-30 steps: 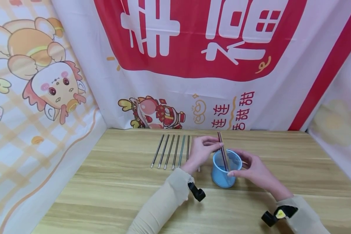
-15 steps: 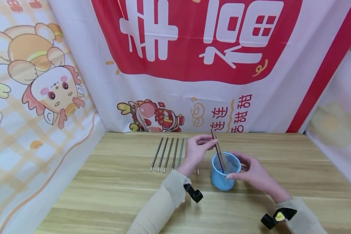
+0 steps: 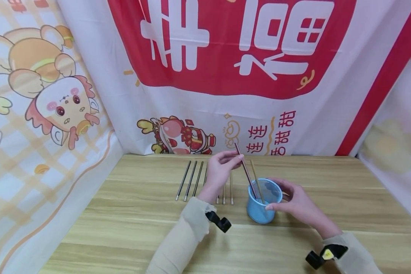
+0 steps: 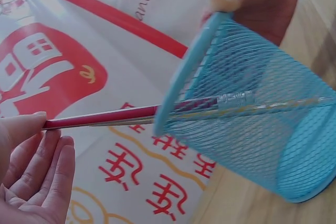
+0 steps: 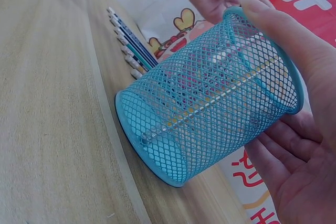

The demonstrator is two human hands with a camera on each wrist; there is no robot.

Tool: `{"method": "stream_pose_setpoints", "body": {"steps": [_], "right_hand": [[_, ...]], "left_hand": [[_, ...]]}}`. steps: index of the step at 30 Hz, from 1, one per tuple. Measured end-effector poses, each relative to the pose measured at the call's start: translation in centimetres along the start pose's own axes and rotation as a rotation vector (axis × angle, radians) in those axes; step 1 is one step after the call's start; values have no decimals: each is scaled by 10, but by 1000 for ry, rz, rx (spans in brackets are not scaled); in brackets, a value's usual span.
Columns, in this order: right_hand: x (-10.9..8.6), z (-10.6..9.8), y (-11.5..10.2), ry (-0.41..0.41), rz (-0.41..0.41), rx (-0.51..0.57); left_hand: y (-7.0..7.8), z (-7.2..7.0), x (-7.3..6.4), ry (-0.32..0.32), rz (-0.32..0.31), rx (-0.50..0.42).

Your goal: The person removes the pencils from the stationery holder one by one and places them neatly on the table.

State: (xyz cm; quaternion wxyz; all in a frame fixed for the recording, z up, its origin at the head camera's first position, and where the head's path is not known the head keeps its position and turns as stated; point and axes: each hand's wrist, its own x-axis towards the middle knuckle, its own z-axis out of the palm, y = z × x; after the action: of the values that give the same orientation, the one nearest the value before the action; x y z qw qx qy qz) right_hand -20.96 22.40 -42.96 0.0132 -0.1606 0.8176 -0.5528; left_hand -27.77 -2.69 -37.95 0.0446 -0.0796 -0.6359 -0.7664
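Observation:
My left hand (image 3: 219, 173) pinches a dark red pencil (image 3: 246, 173) near its upper end, between thumb and fingers. The pencil slants into a light blue mesh pen cup (image 3: 259, 214), its silvery ferrule end below the rim in the left wrist view. A gold-coloured pencil (image 3: 254, 170) leans inside the cup, its lower end at the bottom. Around the cup's right side, my right hand (image 3: 296, 198) grips the rim, thumb in front and fingers behind. The cup stands upright on the table. In the right wrist view its mesh wall (image 5: 184, 93) partly veils the pencils.
Left of the cup, several pencils lie in a row on the wooden table (image 3: 130, 228), including dark ones (image 3: 189, 182); my left hand covers part of the row. Printed cloth (image 3: 178, 99) hangs behind the table's far edge, with more cloth at both sides.
My left hand has moved left with the upper end of the red pencil, which now tilts more and stands apart from the gold one. My right hand keeps its grip on the cup.

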Motion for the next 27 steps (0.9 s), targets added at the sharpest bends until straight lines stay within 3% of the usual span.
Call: {"method": "stream_pose_setpoints", "body": {"steps": [7,12,20,27], "right_hand": [[-1,2,0,-3,-19,-9],[-1,1,-1,5,-13,-3],[-1,3,-1,-3,-22,17],[-1,1,-2,-4,-25,21]], "left_hand": [[16,-27,5,26,65,-89],[28,-45,6,54,114,-103],[42,-78,8,118,165,-55],[51,-113,11,158,193,40]]}}
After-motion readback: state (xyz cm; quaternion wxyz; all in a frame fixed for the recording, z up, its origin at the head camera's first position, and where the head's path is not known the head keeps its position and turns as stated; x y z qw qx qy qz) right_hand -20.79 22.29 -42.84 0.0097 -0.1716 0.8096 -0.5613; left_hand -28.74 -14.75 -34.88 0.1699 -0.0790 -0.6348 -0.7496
